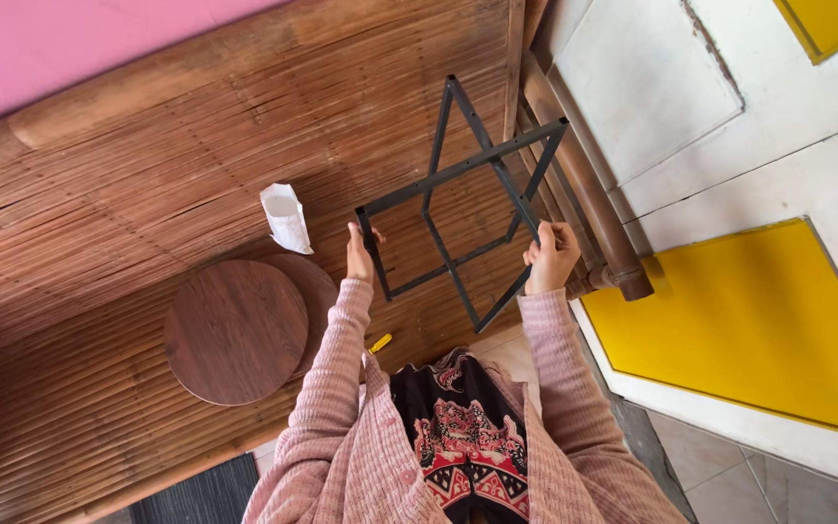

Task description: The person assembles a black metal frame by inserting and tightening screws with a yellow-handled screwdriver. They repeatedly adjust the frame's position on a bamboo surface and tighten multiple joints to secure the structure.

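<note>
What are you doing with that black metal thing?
A person in a pink knitted sweater holds a black metal frame up over a bamboo bench. The left hand grips one bar and the right hand grips another on the opposite side. Two round wooden discs lie stacked on the bench, with a small white bag and a little yellow tool close by.

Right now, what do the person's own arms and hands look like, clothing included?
Both arms wear long, loose sleeves of pink ribbed knit, reaching the wrists. The left hand and right hand are bare: no gloves, rings or watch visible. The cardigan hangs open over a black garment with red pattern.
</note>
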